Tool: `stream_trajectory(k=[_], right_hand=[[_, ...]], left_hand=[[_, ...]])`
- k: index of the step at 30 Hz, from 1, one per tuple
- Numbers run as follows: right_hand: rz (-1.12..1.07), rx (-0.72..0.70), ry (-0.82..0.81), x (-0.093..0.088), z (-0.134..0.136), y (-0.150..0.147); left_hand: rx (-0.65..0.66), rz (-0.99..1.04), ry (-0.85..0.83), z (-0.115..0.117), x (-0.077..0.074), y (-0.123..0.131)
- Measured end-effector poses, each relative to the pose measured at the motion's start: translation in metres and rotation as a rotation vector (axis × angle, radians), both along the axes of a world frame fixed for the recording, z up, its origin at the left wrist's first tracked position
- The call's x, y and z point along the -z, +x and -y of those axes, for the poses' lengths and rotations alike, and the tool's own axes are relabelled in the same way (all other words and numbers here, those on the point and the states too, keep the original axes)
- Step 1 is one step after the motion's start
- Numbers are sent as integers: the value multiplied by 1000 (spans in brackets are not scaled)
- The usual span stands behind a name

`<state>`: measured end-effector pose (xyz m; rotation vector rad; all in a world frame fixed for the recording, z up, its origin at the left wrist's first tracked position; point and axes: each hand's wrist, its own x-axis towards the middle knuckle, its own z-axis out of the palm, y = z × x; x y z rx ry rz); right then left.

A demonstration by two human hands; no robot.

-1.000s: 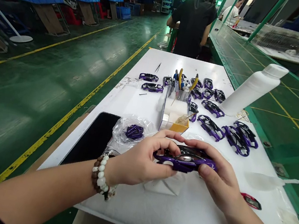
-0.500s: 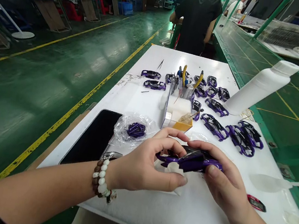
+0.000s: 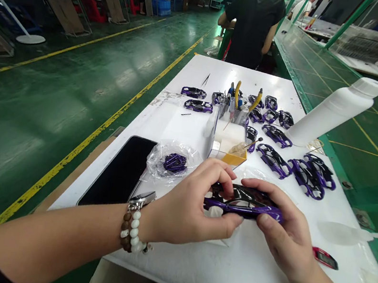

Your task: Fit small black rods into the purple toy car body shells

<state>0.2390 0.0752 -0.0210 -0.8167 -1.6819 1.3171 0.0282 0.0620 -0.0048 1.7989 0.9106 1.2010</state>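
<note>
A purple and black toy car shell [image 3: 247,203] is held between both hands above the white table. My left hand [image 3: 200,201] has its fingers bent over the shell's left end, with the thumb along the lower side. My right hand [image 3: 283,225] pinches the right end between thumb and fingers. Something small and white shows by my left thumb, partly hidden. Left of the hands, small purple parts [image 3: 175,163] lie in a clear plastic bag [image 3: 155,167]. Behind the hands stands a clear organizer [image 3: 230,143] with pliers and other tools.
Several more car shells [image 3: 273,160] lie across the table [image 3: 176,132]. A white bottle [image 3: 339,111] leans at the right. A dark tablet [image 3: 116,173] lies at left, and a red-edged item [image 3: 326,258] at right. A person [image 3: 254,22] sits beyond the table.
The shell has tilted, so more of its black top and windows shows. My left hand has turned slightly and its fingers have shifted on the shell. The view has moved a little.
</note>
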Motion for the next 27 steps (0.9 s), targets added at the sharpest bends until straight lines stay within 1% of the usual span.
stream_trajectory(k=[7, 10, 14, 17, 22, 27], right_hand=[[30, 57, 49, 4, -1, 2], [30, 77, 86, 1, -1, 1], [53, 57, 199, -7, 1, -1], [66, 46, 260, -8, 3, 0], [74, 56, 253, -6, 4, 1], [64, 11, 221, -7, 5, 3]], left_hand=[[-28, -14, 11, 0, -1, -1], [-42, -29, 29, 0, -3, -1], [-30, -44, 89, 2, -8, -2], [-20, -47, 149, 3, -11, -3], [-35, -72, 292, 3, -13, -3], [-35, -71, 362, 3, -12, -4]])
